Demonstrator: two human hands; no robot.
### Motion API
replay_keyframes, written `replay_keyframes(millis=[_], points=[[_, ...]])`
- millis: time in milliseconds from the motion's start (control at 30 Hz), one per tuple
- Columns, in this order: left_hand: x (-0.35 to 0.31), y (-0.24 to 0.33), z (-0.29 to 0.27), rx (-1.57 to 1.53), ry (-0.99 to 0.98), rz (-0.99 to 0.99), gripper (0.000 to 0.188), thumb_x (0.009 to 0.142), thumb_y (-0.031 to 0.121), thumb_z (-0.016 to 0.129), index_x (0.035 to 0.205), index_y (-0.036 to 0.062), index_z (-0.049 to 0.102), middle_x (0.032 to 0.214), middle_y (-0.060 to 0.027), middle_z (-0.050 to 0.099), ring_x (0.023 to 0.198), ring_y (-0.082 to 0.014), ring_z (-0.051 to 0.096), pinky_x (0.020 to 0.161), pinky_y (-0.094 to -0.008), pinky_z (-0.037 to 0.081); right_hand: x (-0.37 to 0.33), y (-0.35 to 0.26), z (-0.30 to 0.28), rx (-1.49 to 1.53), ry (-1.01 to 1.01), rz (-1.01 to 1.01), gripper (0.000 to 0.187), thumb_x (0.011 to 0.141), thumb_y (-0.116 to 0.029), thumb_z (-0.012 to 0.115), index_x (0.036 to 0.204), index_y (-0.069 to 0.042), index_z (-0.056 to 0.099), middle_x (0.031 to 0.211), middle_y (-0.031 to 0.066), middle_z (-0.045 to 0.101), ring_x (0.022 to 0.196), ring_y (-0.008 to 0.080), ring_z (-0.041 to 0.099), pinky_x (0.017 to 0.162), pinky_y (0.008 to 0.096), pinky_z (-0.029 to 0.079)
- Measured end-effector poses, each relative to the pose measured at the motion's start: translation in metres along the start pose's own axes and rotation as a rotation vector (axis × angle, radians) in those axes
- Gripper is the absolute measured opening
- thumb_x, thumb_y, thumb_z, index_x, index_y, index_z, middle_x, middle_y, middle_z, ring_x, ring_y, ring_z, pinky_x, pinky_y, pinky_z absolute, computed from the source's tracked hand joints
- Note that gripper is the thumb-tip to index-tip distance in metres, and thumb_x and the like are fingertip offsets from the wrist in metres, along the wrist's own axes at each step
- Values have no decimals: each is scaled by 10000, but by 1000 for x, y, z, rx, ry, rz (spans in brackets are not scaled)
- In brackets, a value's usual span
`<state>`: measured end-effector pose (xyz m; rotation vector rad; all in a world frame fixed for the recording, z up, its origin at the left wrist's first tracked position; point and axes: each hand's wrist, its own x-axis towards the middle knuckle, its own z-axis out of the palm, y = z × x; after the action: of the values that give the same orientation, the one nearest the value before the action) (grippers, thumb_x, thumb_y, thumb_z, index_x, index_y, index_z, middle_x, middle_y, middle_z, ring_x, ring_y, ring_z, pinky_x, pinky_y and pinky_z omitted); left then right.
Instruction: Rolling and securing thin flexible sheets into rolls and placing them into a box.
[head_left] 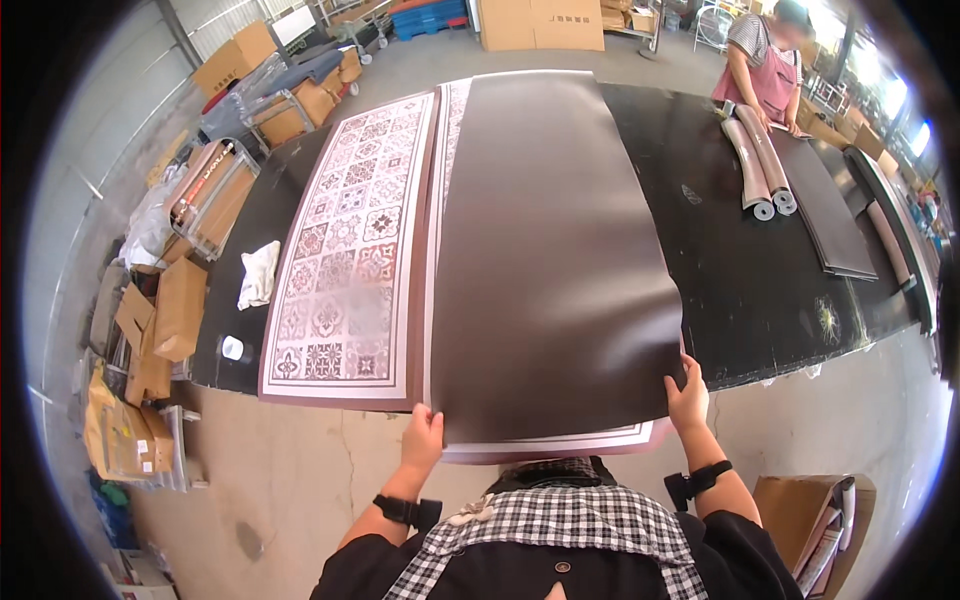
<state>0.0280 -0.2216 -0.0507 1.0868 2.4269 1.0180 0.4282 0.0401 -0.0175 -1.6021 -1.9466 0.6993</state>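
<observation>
A large plain dark brown mat stretches along the table, its near end bowed and shiny. My left hand is closed on its near left corner. On the near right edge, my right hand pinches the same mat between thumb and fingers. Beneath it lies a tile-patterned mat, showing only as a strip at the near end and along the left side. Just left is another tile-patterned mat, face up, with a white and brown border.
The black table carries a white cloth and a white cup-like item at left. At right lie rolled mats and a dark flat stack. A co-worker stands far right. Cardboard boxes line the left.
</observation>
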Motion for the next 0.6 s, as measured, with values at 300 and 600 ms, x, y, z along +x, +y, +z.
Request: replay_keyframes(millis=[300, 600], points=[[54, -7, -2, 33, -119, -148, 505, 968, 488, 614, 1019, -12, 572, 842, -234, 648, 797, -354, 650, 728, -446, 509, 52, -26, -4, -78, -79, 137, 489, 778, -255, 769, 1152, -16, 565, 992, 206, 678, 929, 395, 663, 876, 431, 522], [194, 39, 26, -83, -8, -18, 484, 970, 414, 632, 1094, -50, 568, 1033, -241, 687, 984, -439, 646, 847, -480, 501, 116, 6, 28, 536, -226, 238, 476, 956, -363, 643, 1278, -18, 581, 1045, 129, 719, 942, 281, 694, 857, 379, 528]])
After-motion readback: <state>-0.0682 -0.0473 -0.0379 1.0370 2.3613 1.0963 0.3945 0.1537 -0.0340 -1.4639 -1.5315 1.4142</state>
